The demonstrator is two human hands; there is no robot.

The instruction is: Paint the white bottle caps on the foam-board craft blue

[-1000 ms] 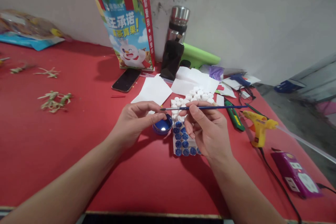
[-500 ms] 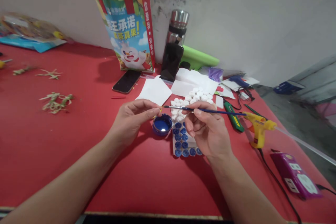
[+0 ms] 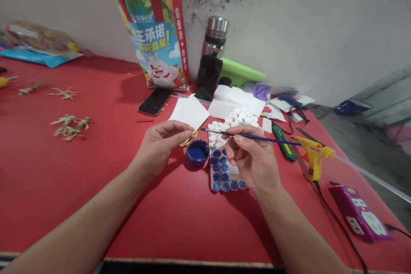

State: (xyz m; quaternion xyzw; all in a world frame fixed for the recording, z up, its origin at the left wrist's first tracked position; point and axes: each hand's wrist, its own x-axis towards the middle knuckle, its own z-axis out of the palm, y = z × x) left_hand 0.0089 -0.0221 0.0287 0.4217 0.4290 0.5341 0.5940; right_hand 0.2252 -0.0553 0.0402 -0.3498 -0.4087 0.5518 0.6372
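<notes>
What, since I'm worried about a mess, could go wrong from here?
The open jar of blue paint stands close to the left hand, so a bump could spill it over the red table. The paintbrush in the right hand crosses the white pieces in this view; a drip might mark them. The cord of the glue gun runs near the right forearm and might snag.

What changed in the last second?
The left hand drew leftward off the bristle tip of the slim blue paintbrush; a small gap now shows. The brush's handle end dipped. Unchanged: right hand gripping the brush, round blue paint pot, white panel with round blue and white pieces.
</notes>
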